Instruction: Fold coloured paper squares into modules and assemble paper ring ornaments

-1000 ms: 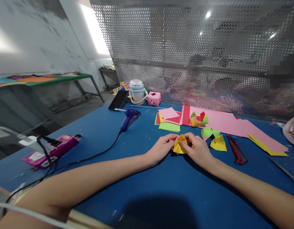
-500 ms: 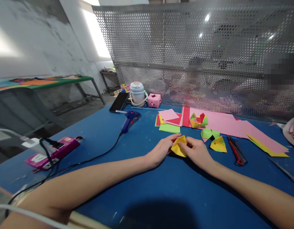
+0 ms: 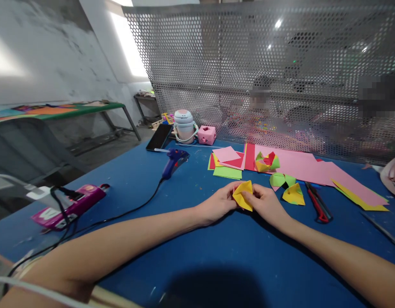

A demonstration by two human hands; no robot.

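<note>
A folded yellow paper piece point(image 3: 244, 195) is held between both hands, just above the blue table point(image 3: 184, 256). My left hand point(image 3: 218, 202) grips its left edge, with some fingers hidden behind the paper. On the other side, my right hand point(image 3: 268, 204) pinches it, the thumb lying across its front face. A bit of pink shows at the paper's left edge. Right of the hands lie a green folded paper piece point(image 3: 282, 179) and a yellow folded one point(image 3: 293, 194). Behind them sits a joined red, yellow and green paper shape point(image 3: 267, 162).
Stacked paper squares point(image 3: 227, 160) and long pink sheets point(image 3: 293, 164) lie at the back. Red-handled scissors point(image 3: 319, 205) rest to the right. A blue glue gun point(image 3: 174, 163), its cord running to a purple power strip point(image 3: 72, 207), lies left. A perforated metal screen point(image 3: 264, 77) borders the table.
Both hands and the yellow paper have shifted slightly to the right. The paper has turned a little, and the left fingers have drawn in behind it.
</note>
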